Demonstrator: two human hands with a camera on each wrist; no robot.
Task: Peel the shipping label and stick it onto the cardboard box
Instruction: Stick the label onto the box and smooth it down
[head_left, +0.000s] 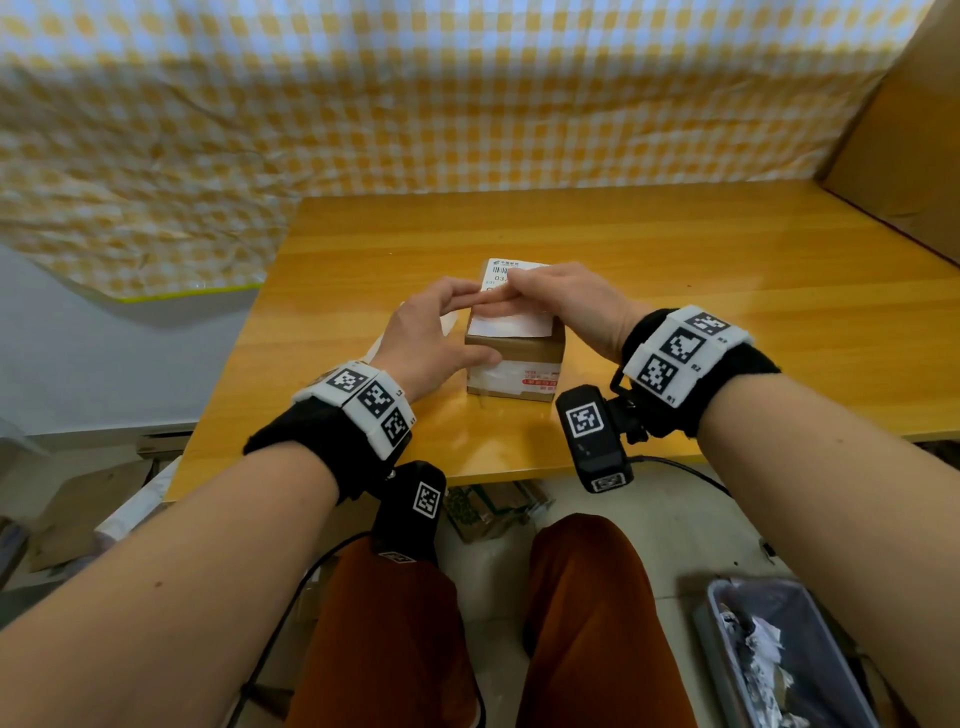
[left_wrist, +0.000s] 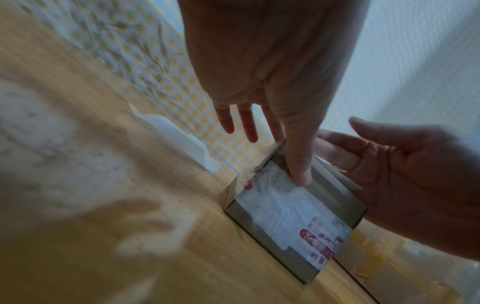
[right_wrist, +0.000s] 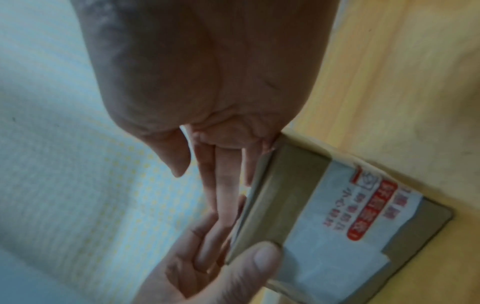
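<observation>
Nearest the person, a grey bin (head_left: 779, 654) of crumpled paper scraps is sitting on the floor beside the right knee. Above it, the yellow wooden tabletop (head_left: 675, 291) is carrying a small cardboard box (head_left: 514, 364) near its front edge, its near face showing a white tape strip with red print.

The left hand (head_left: 431, 338) is bracing the box: its thumb (left_wrist: 298, 162) is lying straight against the near face at the upper left corner, while the fingers are reaching flat over the top, so this grip is open, not clenched. The right hand (head_left: 576, 306) is lying palm down across the top of the box, its straight fingers (right_wrist: 223, 185) pressing on the white shipping label (head_left: 511, 306), this grip open as well. The label is sitting on the box's top face, its printed far end showing past the fingertips; whether it is stuck flat all over is hard to tell.

Just left of the box, a curled white backing strip (left_wrist: 179, 142) is lying on the tabletop. Behind everything, a yellow checked cloth (head_left: 415, 93) is hanging.
</observation>
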